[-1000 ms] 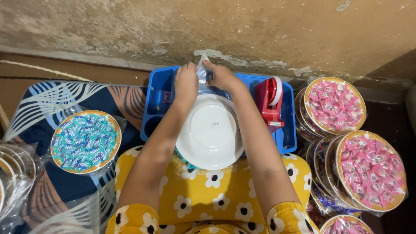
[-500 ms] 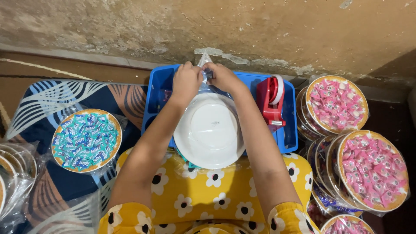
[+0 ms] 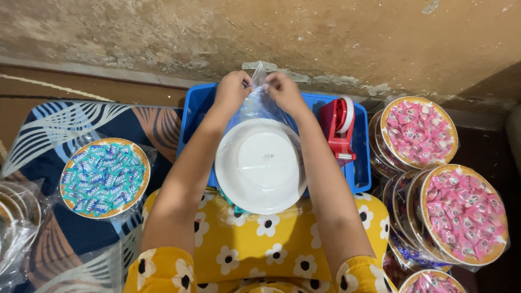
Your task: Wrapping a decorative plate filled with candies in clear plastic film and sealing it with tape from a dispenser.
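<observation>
A white round plate [image 3: 261, 165] lies upside down on my lap, wrapped in a clear plastic bag [image 3: 258, 100]. My left hand [image 3: 232, 88] and my right hand [image 3: 283, 91] both pinch the gathered end of the bag at the plate's far edge, over a blue tray [image 3: 191, 116]. A red tape dispenser [image 3: 338, 127] stands in the tray, just right of my right forearm.
A wrapped plate of teal sweets [image 3: 104, 177] rests on a patterned cushion at the left. Stacks of wrapped plates with pink sweets [image 3: 418, 132] [image 3: 462, 214] stand at the right. Empty bagged plates [image 3: 13, 217] lie at the far left. A rough wall [image 3: 325, 32] rises behind the tray.
My hands have stayed at the bag's gathered end, shifting slightly and twisting it. The plate has barely moved.
</observation>
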